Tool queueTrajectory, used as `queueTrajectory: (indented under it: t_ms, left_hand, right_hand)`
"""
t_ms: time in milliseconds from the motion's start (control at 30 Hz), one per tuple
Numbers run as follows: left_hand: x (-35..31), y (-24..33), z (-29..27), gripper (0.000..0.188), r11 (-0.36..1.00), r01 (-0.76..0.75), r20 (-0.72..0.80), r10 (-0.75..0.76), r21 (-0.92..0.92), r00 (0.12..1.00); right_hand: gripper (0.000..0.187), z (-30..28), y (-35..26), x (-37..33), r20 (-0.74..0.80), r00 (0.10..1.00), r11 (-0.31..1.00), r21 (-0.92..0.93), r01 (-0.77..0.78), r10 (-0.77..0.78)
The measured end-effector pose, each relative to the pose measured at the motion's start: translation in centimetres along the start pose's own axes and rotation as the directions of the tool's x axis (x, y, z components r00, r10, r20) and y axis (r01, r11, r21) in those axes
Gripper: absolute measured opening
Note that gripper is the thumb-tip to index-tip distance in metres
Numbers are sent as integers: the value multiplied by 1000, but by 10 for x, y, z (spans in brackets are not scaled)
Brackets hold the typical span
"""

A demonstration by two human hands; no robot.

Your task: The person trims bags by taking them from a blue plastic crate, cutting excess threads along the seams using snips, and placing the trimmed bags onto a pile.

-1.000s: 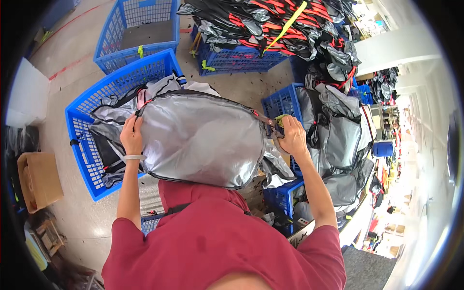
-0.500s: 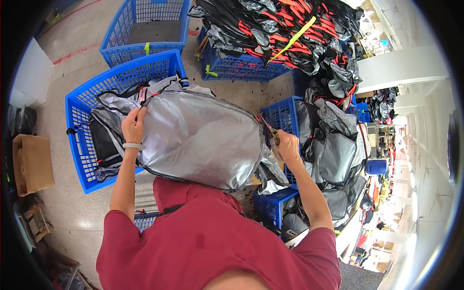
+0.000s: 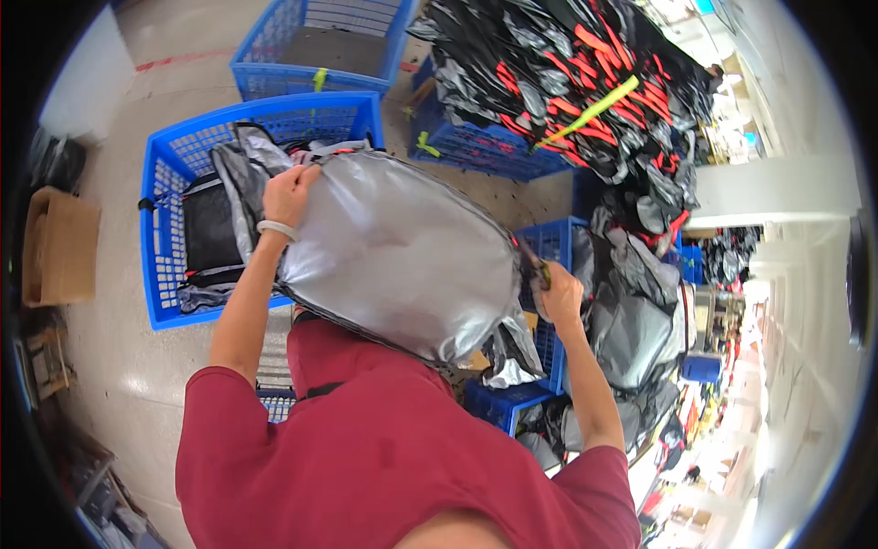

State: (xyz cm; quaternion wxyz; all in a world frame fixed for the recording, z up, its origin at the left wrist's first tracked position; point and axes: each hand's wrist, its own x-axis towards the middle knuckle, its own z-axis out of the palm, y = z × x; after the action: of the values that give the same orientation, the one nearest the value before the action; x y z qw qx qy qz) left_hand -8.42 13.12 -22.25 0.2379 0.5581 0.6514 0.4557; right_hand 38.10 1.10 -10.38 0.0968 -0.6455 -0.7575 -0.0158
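A large silver fabric piece with black edging (image 3: 393,247), like an unfinished bag, lies spread across my lap and the near side of a blue crate. My left hand (image 3: 289,194), with a pale band at its wrist, is closed on the piece's far left edge. At the opposite end, my right hand (image 3: 561,295) is closed around a pair of scissors (image 3: 532,261). Their dark blades point up and left, close against the black edge; whether they touch it I cannot tell. A loose silver flap (image 3: 514,352) hangs below the right hand.
More silver and black pieces (image 3: 212,229) lie in the blue crate (image 3: 169,306) at left. Another blue crate (image 3: 320,87) stands beyond it. Black fabric with red strips (image 3: 585,82) is heaped over crates at far right. Silver pieces (image 3: 633,339) pile up beside my right arm.
My view has shifted, moving the surroundings across the picture. The left hand still grips the fabric edge, and the scissors remain at the right end.
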Motion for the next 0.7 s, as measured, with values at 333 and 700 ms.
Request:
queueTrajectory:
  t_ms: [333, 700]
  left_hand:
    - [-2, -20, -7, 21, 931, 181, 193, -123, -316, 973]
    - [-1, -31, -12, 18, 865, 224, 251, -119, -450, 961]
  right_hand:
    - [43, -5, -90, 137, -93, 920, 924, -48, 378, -381]
    - [38, 53, -206, 254, 264, 615, 622, -63, 780, -743]
